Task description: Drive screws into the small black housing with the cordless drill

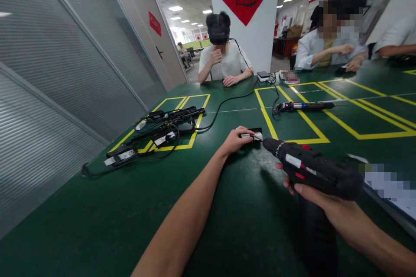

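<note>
My right hand [312, 192] is wrapped around the grip of a black power drill [316, 169] with red buttons and a white label. The drill points left and away, its tip at the right end of a small black box with a white label [256, 136]. Whether the bit touches the box cannot be made out. My left hand [238, 140] is closed on that box and keeps it on the green table [156, 225]. The fingers partly cover the box.
Black power adapters with cables [165, 132] lie at the left within yellow tape lines. A pen-shaped electric screwdriver [307, 106] lies behind the drill. Two people [224, 56] sit across the table, and another person's arm shows at far right. A flat blurred object lies right.
</note>
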Motion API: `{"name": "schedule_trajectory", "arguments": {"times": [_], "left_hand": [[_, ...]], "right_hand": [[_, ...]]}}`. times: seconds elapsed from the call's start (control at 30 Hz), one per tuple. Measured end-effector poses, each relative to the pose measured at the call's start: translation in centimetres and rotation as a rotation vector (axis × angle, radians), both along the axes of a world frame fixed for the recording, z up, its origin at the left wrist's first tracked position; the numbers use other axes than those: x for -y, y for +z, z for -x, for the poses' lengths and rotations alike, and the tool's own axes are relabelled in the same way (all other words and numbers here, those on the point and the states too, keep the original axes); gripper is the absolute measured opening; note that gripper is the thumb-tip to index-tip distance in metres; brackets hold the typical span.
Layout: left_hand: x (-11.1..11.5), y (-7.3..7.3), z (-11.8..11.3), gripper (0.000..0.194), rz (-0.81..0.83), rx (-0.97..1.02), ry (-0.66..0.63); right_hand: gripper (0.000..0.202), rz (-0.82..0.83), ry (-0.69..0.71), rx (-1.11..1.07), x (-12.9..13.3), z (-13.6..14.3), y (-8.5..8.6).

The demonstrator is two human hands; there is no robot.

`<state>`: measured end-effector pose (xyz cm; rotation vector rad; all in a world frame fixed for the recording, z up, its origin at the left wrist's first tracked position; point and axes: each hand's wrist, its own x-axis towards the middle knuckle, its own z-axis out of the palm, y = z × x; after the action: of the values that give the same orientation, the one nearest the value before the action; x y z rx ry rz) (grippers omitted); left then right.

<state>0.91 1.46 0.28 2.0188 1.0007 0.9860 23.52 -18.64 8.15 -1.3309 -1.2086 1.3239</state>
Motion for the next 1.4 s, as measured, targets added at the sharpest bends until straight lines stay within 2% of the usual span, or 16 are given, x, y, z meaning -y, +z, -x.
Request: {"name": "schedule_trajectory", "arguments": {"times": [0.17, 0.3, 0.5, 0.63, 1.0, 1.2, 1.3, 1.4], "left_hand": [[-0.04, 0.0, 0.0, 0.028, 0.0, 0.002, 0.008], [0.09, 0.24, -0.04, 0.027, 0.009, 0.005, 0.007], [0.18, 0.36, -0.06, 0.027, 0.008, 0.007, 0.009], [0.1, 0.23, -0.01, 0.027, 0.002, 0.007, 0.005], [0.04, 0.02, 0.04, 0.027, -0.01, 0.0, 0.006], [0.02, 0.06, 0.09, 0.027, -0.007, 0.014, -0.011], [-0.01, 0.05, 0.1, 0.027, -0.002, 0.011, -0.008], [-0.06, -0.04, 0.12, 0.028, -0.008, 0.015, -0.009]], "right_hand": [[0.01, -0.018, 0.053, 0.041, -0.28, -0.28, 0.07], [0.015, -0.043, 0.055, 0.07, -0.43, -0.51, 0.16], [0.02, -0.059, 0.134, 0.076, -0.65, -1.01, -0.38], [0.024, -0.057, 0.114, -0.002, -0.66, -0.85, -0.27], [0.019, -0.072, 0.044, 0.066, -0.67, -0.39, 0.11], [0.017, -0.05, 0.086, 0.044, -0.58, -0.54, 0.2], [0.014, -0.056, 0.053, 0.019, -0.59, -0.5, 0.02], [0.021, -0.057, 0.054, 0.006, -0.68, -0.45, -0.17]]}}
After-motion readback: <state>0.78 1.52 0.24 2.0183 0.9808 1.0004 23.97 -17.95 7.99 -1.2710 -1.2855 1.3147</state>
